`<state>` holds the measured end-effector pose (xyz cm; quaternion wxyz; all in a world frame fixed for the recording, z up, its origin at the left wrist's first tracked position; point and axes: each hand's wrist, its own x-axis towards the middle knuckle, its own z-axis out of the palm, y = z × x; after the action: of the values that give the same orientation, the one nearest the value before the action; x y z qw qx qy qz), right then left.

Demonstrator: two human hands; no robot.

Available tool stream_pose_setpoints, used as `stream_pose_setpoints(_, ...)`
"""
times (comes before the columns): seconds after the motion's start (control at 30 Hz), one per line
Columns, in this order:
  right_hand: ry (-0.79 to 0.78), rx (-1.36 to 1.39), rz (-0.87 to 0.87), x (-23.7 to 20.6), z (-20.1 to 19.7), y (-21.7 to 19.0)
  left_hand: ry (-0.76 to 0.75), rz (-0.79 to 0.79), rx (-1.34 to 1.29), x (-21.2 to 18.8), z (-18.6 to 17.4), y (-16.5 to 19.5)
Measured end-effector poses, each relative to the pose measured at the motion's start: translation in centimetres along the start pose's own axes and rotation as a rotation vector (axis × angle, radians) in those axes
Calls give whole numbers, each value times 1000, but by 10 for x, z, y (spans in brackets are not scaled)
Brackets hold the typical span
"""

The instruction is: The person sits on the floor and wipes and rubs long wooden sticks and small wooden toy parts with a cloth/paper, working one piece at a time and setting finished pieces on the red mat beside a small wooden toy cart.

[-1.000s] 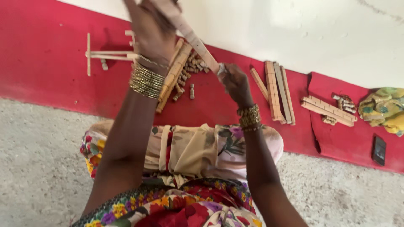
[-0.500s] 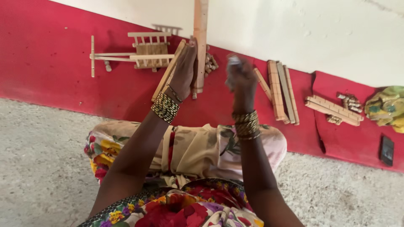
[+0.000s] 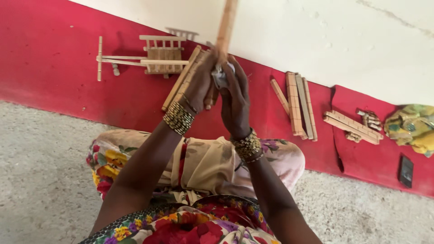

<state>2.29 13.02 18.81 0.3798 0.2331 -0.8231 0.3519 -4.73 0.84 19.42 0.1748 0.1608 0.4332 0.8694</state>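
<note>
Wooden strip (image 3: 225, 28) upright before the white wall (image 3: 325, 40), lower end clamped in the left hand (image 3: 201, 83), grip closed around it, above the red mat (image 3: 68, 68). Right hand (image 3: 235, 97) raised alongside, fingers curled narrow on a small pale scrap (image 3: 220, 77) pressed against the strip. Likely to tip or slip if either wrist loosens, dropping onto the small wooden cart (image 3: 158, 56) or loose slats (image 3: 298, 104) below.
</note>
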Motion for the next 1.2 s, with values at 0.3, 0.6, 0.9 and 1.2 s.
stream_pose_setpoints(0.3, 183, -195, -93, 80, -31, 126, -133, -52, 114, -7, 5, -25)
stream_pose_setpoints(0.6, 18, -118, -204, 27, -11, 36, -21, -28, -148, 14, -8, -15)
stream_pose_setpoints(0.9, -29, -86, 24, 5, -21, -32, -118, -43, -368, 11, -15, -7)
stream_pose_setpoints(1.2, 172, -55, 191, 49, -17, 28, 43, -132, 13, 0, 5, -9)
